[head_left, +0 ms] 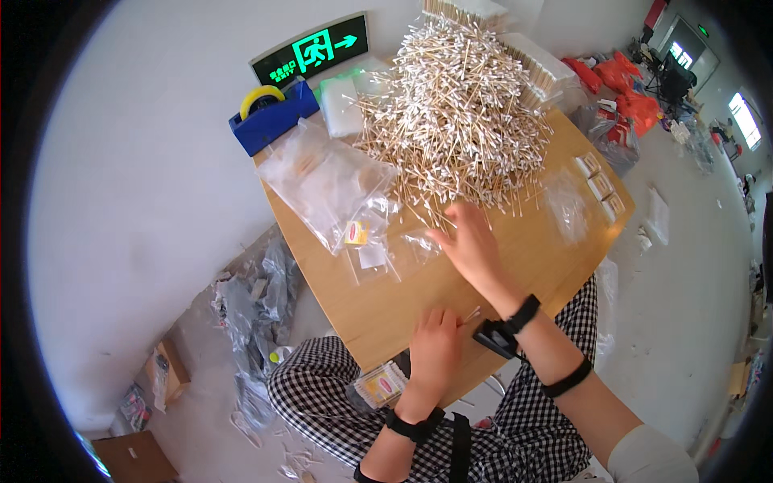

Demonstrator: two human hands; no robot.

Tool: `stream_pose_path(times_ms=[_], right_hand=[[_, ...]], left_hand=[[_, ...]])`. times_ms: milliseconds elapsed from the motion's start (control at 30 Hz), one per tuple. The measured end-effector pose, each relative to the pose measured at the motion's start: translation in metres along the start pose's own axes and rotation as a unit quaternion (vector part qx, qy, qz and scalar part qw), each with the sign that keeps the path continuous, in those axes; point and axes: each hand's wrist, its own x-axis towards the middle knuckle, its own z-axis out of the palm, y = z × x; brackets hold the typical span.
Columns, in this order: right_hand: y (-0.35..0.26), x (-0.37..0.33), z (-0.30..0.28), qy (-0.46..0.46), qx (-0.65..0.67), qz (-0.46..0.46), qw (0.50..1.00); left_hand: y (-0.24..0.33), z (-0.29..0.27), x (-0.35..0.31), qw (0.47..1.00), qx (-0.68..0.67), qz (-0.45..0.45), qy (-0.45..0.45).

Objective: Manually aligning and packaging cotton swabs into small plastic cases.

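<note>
A big heap of wooden-stemmed cotton swabs (467, 113) covers the far part of the table. At the heap's near edge is my right hand (473, 248), thumb and fingers apart, with nothing visible in it. Closer to me, my left hand (436, 350) rests low over the table with its fingers curled. White swab tips (473, 315) stick out on its right side, and the rest of them is hidden by the hand. Beside my left wrist, at the table's near edge, sits a clear packet of swabs (381, 385) with a yellow and red label.
Clear plastic bags (322, 181) and a small yellow label card (356, 233) lie on the left. Behind them stands a blue tape dispenser (274, 117). Small swab packs (600, 187) line the right edge of the wooden table (523, 258). Grey plastic bags (262, 322) litter the floor.
</note>
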Motion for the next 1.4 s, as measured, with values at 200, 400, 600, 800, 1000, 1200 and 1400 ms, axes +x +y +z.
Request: stream_pose_path(times_ms=[200,400,600,800,1000,1200,1400], right_hand=[[0.007,0.021,0.017,-0.017,-0.124,0.021,0.992],[0.036,-0.007,-0.026,-0.053,-0.079,-0.019,0.995],[0.019,-0.055,-0.078,-0.158,0.0,-0.034,0.987],[0.001,-0.082,-0.081,-0.234,0.023,-0.085,0.968],[0.01,-0.065,-0.053,-0.166,0.203,0.078,0.962],[0.04,-0.031,-0.051,-0.062,-0.056,-0.048,0.995],[0.021,-0.069,-0.089,-0.259,-0.019,-0.006,0.966]], left_hand=[[0.003,0.002,0.002,1.0,0.003,0.01,0.009],[0.005,-0.005,-0.001,1.0,-0.024,0.007,0.011],[0.004,-0.004,-0.004,1.0,-0.012,0.011,0.009],[0.016,-0.007,0.0,0.995,0.049,0.015,0.083],[0.006,-0.011,-0.001,0.996,0.039,0.03,0.072],[0.011,-0.007,0.001,0.998,0.028,0.056,0.028],[0.011,-0.011,-0.001,0.997,0.057,0.021,0.056]])
